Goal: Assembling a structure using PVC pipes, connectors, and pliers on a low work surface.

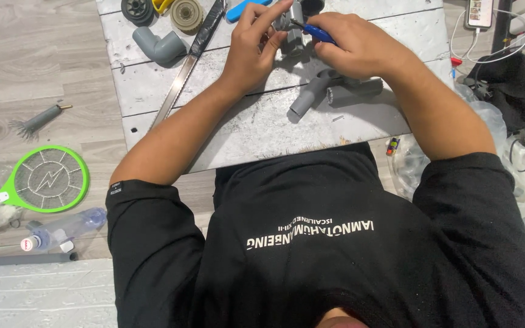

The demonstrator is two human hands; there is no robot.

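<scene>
My left hand (251, 51) pinches the small grey fitting (291, 27) near the board's (256, 124) far edge, my right hand (353, 45) closed on a blue-handled tool (315, 31) that I judge could slip and jab my fingers (261, 18).

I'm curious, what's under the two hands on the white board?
A grey pipe tee lies on the board below the right hand and left hand. Its far end is hidden by the right hand.

A: Grey fitting (291, 30) status?
B: Small grey plastic piece, held upright above the board, near its far edge.
A: Blue-handled tool (314, 30)?
B: Slim, angled, its dark tip touched the fitting's top.
</scene>
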